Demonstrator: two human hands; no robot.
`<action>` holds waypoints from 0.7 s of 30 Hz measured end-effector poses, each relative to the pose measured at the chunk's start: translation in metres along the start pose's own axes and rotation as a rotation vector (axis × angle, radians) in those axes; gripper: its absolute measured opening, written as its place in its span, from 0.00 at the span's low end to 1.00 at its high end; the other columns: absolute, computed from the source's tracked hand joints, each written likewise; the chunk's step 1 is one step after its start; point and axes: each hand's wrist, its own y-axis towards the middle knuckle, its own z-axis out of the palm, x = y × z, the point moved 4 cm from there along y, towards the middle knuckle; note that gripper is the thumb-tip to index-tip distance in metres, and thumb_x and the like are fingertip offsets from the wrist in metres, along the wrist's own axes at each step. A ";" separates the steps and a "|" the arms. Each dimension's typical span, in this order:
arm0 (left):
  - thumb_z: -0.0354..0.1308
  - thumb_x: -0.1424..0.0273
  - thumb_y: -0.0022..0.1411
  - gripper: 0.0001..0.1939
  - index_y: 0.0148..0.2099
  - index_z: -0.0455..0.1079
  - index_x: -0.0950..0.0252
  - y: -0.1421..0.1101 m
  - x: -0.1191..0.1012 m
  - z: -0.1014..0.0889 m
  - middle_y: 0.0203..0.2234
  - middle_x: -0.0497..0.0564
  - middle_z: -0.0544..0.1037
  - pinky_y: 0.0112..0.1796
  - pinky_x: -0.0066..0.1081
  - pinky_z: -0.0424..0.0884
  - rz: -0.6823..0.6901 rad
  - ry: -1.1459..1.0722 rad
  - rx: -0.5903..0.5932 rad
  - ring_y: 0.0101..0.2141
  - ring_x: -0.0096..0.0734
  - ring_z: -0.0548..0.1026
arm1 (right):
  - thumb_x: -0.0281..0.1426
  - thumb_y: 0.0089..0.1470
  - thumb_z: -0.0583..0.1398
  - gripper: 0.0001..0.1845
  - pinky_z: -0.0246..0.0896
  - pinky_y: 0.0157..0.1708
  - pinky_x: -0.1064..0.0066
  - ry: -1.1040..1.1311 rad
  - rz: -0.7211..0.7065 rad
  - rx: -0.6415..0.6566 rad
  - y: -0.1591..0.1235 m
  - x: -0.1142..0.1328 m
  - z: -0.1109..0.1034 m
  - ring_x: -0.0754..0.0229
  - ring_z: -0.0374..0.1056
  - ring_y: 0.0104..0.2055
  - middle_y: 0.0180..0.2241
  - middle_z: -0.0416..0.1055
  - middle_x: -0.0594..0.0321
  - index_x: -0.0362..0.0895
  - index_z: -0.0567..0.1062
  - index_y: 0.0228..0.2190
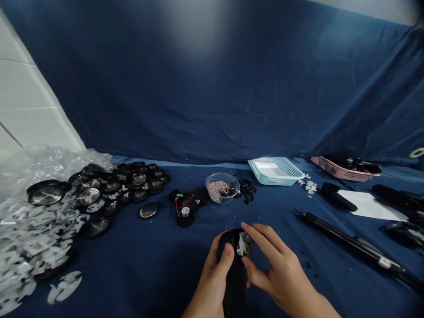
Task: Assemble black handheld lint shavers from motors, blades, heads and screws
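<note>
My left hand is closed around a black handle-shaped housing, its thumb lying along the rounded head. A white piece shows inside the round opening of that head. The fingers and thumb of my right hand pinch a round part at the opening's right side; much of that part is hidden behind them. Beyond my hands lies another black housing with red wires and a small motor inside. A clear bowl of small metal screws stands beside it.
Round black parts with metal screens and many white plastic pieces cover the left, near clear plastic wrap. A loose metal disc lies nearby. Rightward are a light blue basket, a pink basket and an electric screwdriver.
</note>
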 end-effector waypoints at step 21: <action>0.59 0.53 0.58 0.26 0.56 0.61 0.56 0.003 -0.008 -0.008 0.51 0.57 0.71 0.33 0.29 0.68 0.019 0.089 0.045 0.42 0.38 0.74 | 0.29 0.59 0.58 0.19 0.65 0.53 0.66 0.185 0.139 0.146 -0.011 -0.007 0.006 0.58 0.63 0.55 0.52 0.63 0.55 0.50 0.60 0.50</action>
